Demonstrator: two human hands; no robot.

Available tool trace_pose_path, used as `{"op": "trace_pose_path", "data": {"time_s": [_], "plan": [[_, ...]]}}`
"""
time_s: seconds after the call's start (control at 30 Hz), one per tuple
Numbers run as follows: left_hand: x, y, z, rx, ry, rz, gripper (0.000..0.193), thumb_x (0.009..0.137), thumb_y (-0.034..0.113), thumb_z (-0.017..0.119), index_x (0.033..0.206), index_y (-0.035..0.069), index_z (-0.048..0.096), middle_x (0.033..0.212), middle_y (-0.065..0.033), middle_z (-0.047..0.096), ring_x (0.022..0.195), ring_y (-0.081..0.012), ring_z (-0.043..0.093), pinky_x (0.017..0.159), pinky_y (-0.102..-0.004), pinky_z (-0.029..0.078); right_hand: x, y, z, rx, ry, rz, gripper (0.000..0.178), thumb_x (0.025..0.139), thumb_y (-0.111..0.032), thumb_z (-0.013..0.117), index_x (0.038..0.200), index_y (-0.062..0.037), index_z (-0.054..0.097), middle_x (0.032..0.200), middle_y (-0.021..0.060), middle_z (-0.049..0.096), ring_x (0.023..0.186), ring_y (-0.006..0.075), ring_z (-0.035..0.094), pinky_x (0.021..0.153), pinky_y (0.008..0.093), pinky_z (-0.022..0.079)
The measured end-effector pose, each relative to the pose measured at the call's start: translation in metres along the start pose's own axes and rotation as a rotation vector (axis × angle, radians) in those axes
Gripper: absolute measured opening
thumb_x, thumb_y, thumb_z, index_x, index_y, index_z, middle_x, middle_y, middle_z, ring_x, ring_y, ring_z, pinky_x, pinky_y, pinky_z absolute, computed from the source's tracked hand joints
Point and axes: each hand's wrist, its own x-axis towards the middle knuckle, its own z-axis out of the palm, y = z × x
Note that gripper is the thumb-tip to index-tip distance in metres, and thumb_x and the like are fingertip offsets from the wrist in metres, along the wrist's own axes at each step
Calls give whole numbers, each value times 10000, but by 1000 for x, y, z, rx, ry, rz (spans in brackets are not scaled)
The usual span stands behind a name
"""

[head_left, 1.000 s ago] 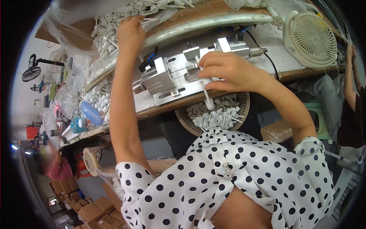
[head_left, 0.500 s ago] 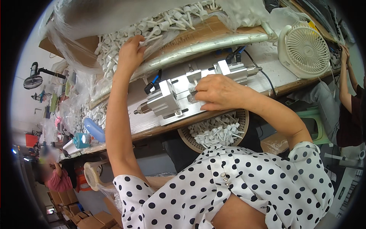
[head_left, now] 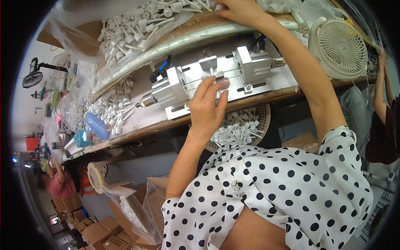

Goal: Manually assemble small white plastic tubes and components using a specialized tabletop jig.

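Note:
My left hand (head_left: 207, 104) is over the middle of a silver metal clamping fixture (head_left: 177, 88). Its fingers are stretched out and apart, the tips at a small white stemmed plastic part (head_left: 211, 71) in the central holder. Farther off, at the top edge of the view, my right hand (head_left: 243, 11) is closed, with a white capped plastic part (head_left: 220, 7) at its fingertips. This hand is partly cut off by the frame. Beside it lies a heap of the same white parts (head_left: 131, 31) in a plastic-lined cardboard box.
A round basket (head_left: 265, 121) of white parts sits below the bench edge. A white fan (head_left: 341, 48) stands at the right. On the left are loose white parts (head_left: 118, 104), a blue oval object (head_left: 96, 126) and a teal container (head_left: 83, 138). Other people are at both sides.
My left hand has come from the heap down to the fixture's middle. My right hand has left the fixture and reached up to the box, where a white part is at its fingertips.

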Motion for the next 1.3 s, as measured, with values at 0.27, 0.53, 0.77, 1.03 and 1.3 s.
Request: {"op": "trace_pose_path", "data": {"time_s": [0.27, 0.53, 0.77, 1.03, 1.3], "plan": [[3, -2, 8, 128, -38, 14, 185, 766, 35, 656, 919, -32, 577, 1078, -219, 569, 884, -363, 603, 725, -393, 518, -79, -43, -34, 414, 316, -276, 242, 737, -193, 702, 919, -47, 638, 814, 91, 625, 763, 270, 593, 680, 365, 471], [45, -19, -32, 111, -109, 13, 160, 753, 101, 697, 880, 38, 622, 892, -121, 641, 870, -284, 611, 679, -344, 493, -119, -73, -44, 636, 188, -400, 275, 657, -118, 757, 883, -10, 642, 896, 112, 627, 860, 263, 610, 725, 334, 495], [146, -132, -86, 622, -43, 112, 160, 765, 89, 624, 917, 39, 637, 885, -147, 643, 796, -339, 603, 720, -423, 470, -126, -96, -8, 485, 34, -575, 218, 681, -163, 721, 799, -26, 599, 831, 109, 607, 914, 262, 576, 786, 360, 469], [139, -116, -99, 392, 23, 66, 194, 767, 72, 627, 954, 32, 659, 857, -160, 628, 773, -314, 603, 737, -370, 489, -115, -105, -4, 367, -39, -564, 219, 657, -187, 719, 729, -43, 572, 739, 87, 586, 794, 263, 575, 707, 372, 462], [41, -28, -76, -115, 87, -230, 252, 753, 31, 694, 1003, 40, 664, 1024, -78, 594, 819, -154, 583, 654, -232, 505, -27, -33, -4, 364, 268, -255, 175, 746, -110, 652, 915, -64, 640, 872, 63, 632, 833, 248, 603, 744, 351, 481]]}}
